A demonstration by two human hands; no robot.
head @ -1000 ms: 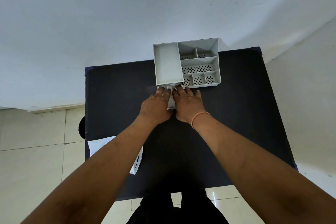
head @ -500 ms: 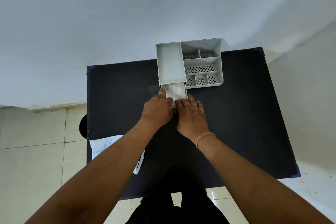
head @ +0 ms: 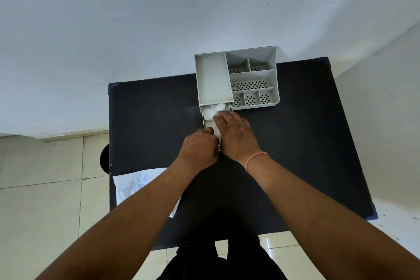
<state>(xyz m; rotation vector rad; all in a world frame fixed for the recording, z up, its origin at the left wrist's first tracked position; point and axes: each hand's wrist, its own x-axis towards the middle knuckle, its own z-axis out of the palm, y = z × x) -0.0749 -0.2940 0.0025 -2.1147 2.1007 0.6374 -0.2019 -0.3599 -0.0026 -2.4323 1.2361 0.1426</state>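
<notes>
A grey plastic organizer [head: 213, 79] with several compartments stands at the far edge of the black table [head: 295, 143]. Its small drawer [head: 204, 120] is pulled out toward me and holds white cotton balls [head: 212, 109]. My left hand [head: 200, 148] grips the drawer's front end, fingers curled round it. My right hand [head: 236, 134] reaches over the drawer from the right, its fingertips bent down into the cotton balls. The drawer's front is mostly hidden under both hands.
A white plastic bag [head: 136, 186] with blue print lies at the table's left front edge, partly under my left forearm. A dark round object [head: 104, 161] shows beside the table's left side. White walls close in behind and to the right.
The drawer has slid farther out of the organizer toward me. My right hand left the drawer's front and moved forward into the cotton balls; my left hand stays on the front.
</notes>
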